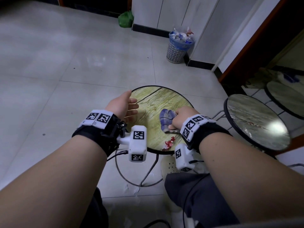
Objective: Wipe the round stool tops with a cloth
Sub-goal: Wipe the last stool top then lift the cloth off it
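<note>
A round stool top (pixel 154 102) with a yellow-green wood pattern and a black rim stands right in front of me. On its right half lies a bunched blue-purple cloth (pixel 166 119), which my right hand (pixel 181 118) grips with curled fingers and presses onto the top. My left hand (pixel 122 106) hovers over the stool's left edge with straight, relaxed fingers and holds nothing. A second round stool top (pixel 256 120) stands to the right, and a third (pixel 284 96) shows partly behind it.
A full mesh waste basket (pixel 179 46) stands by the white wall at the back. A green bag (pixel 125 19) lies in the far corner. Grey tiled floor (pixel 65 71) spreads to the left. My knees (pixel 197 195) and a white shoe sit beneath the stool.
</note>
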Available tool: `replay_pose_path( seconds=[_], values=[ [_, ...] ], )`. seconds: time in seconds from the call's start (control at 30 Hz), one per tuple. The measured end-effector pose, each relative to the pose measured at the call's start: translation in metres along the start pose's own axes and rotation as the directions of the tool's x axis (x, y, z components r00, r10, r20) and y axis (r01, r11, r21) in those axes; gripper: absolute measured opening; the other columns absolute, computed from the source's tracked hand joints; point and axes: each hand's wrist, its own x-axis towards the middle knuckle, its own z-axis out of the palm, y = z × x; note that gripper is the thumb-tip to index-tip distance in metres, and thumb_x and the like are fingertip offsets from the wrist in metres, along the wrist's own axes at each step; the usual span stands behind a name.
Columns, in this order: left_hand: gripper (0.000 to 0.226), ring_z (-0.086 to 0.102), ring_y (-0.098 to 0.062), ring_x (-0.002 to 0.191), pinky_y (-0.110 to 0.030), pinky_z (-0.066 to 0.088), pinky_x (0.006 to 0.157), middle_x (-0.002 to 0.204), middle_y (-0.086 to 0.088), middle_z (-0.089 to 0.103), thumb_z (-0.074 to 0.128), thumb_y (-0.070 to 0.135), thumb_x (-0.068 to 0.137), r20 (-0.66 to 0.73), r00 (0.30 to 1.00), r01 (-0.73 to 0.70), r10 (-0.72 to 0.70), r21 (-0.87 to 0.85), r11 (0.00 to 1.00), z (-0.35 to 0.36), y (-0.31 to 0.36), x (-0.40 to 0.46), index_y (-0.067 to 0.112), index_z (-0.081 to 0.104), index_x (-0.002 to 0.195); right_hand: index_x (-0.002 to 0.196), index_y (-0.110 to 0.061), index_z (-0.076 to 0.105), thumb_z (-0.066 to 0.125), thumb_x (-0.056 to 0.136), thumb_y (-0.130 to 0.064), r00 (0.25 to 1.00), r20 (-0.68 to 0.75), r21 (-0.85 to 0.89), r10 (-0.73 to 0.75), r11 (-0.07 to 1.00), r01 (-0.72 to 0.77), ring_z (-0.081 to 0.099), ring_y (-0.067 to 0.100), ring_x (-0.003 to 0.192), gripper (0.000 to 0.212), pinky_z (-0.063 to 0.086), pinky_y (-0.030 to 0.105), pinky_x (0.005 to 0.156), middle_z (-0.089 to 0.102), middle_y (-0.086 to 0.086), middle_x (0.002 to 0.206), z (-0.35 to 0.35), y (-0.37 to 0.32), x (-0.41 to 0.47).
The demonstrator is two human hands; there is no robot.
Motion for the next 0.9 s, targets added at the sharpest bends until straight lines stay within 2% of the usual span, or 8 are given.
replay_pose_path(
  seconds=[0.07,0.13,0.27,0.4,0.53,0.7,0.83,0.9],
  values=[
    [0.041,0.061,-0.019,0.079,-0.031,0.042,0.069,0.093,-0.004,0.066,0.038,0.049,0.094,-0.01,1.0,0.002,-0.002,-0.018,1.0,-0.005,0.002,0.004,0.017,0.06,0.084,0.101,-0.009,0.06,0.075,0.055,-0.047,0.999,-0.005,-0.039,0.035,0.999,-0.035,0.061,0.037,0.094,0.062,0.048,0.052,0.09,0.064,0.016,0.1,0.002,-0.005,0.007],
    [0.041,0.06,-0.019,0.078,-0.031,0.042,0.071,0.092,-0.004,0.066,0.037,0.049,0.095,-0.017,1.0,0.002,-0.003,-0.045,0.999,-0.009,0.003,0.007,0.016,0.059,0.085,0.096,-0.01,0.059,0.075,0.058,-0.044,1.0,0.015,-0.041,0.02,0.999,-0.02,0.06,0.032,0.09,0.054,0.048,0.042,0.088,0.063,0.011,0.096,0.008,-0.008,0.025],
    [0.039,0.059,-0.02,0.079,-0.03,0.043,0.068,0.093,-0.005,0.065,0.038,0.048,0.095,-0.029,1.0,0.0,-0.001,-0.049,0.999,-0.011,0.004,0.01,0.016,0.059,0.085,0.111,-0.012,0.056,0.068,0.029,-0.063,0.996,0.02,-0.106,0.087,0.991,-0.084,0.059,0.039,0.096,0.098,0.047,0.055,0.089,0.062,0.019,0.106,0.019,-0.013,0.066],
    [0.04,0.06,-0.019,0.085,-0.033,0.043,0.081,0.099,-0.004,0.066,0.038,0.05,0.094,-0.064,0.998,-0.02,0.019,-0.012,1.0,-0.015,0.006,0.014,0.018,0.06,0.085,0.106,-0.015,0.057,0.072,0.052,-0.059,0.999,0.004,-0.111,0.032,0.993,-0.032,0.058,0.034,0.096,0.071,0.048,0.045,0.088,0.06,0.015,0.107,0.006,-0.027,0.047],
    [0.04,0.061,-0.022,0.093,-0.04,0.043,0.099,0.098,-0.002,0.067,0.04,0.053,0.091,-0.1,0.995,-0.032,0.03,-0.014,0.999,-0.02,0.008,0.018,0.02,0.062,0.085,0.119,-0.02,0.054,0.067,0.055,-0.066,0.998,-0.007,-0.175,0.06,0.983,-0.06,0.055,0.043,0.106,0.079,0.045,0.057,0.093,0.056,0.022,0.119,0.006,-0.035,0.057],
    [0.041,0.056,-0.02,0.108,-0.04,0.039,0.103,0.113,-0.003,0.063,0.042,0.05,0.092,-0.142,0.988,-0.064,0.054,-0.067,0.996,-0.022,0.014,0.022,0.017,0.063,0.101,0.114,-0.012,0.057,0.07,0.06,-0.059,0.999,-0.038,-0.16,0.023,0.987,-0.029,0.056,0.044,0.106,0.073,0.045,0.058,0.093,0.058,0.023,0.116,-0.003,-0.047,0.062],
    [0.047,0.048,-0.017,0.12,-0.043,0.031,0.11,0.128,0.001,0.057,0.04,0.049,0.092,-0.227,0.965,-0.131,0.132,0.02,0.991,-0.028,0.012,0.027,0.019,0.059,0.122,0.116,-0.011,0.06,0.073,0.068,-0.045,0.998,-0.056,-0.052,-0.032,0.998,0.029,0.058,0.036,0.107,0.06,0.047,0.032,0.083,0.061,0.015,0.115,-0.014,-0.046,0.047],
    [0.048,0.046,-0.018,0.125,-0.044,0.028,0.112,0.131,0.002,0.056,0.039,0.05,0.091,-0.239,0.962,-0.125,0.13,0.039,0.991,-0.031,0.011,0.031,0.02,0.058,0.124,0.115,-0.012,0.06,0.074,0.07,-0.037,0.994,-0.069,0.011,-0.088,0.996,0.089,0.058,0.033,0.108,0.053,0.046,0.03,0.082,0.061,0.012,0.116,-0.02,-0.048,0.048]
  ],
)
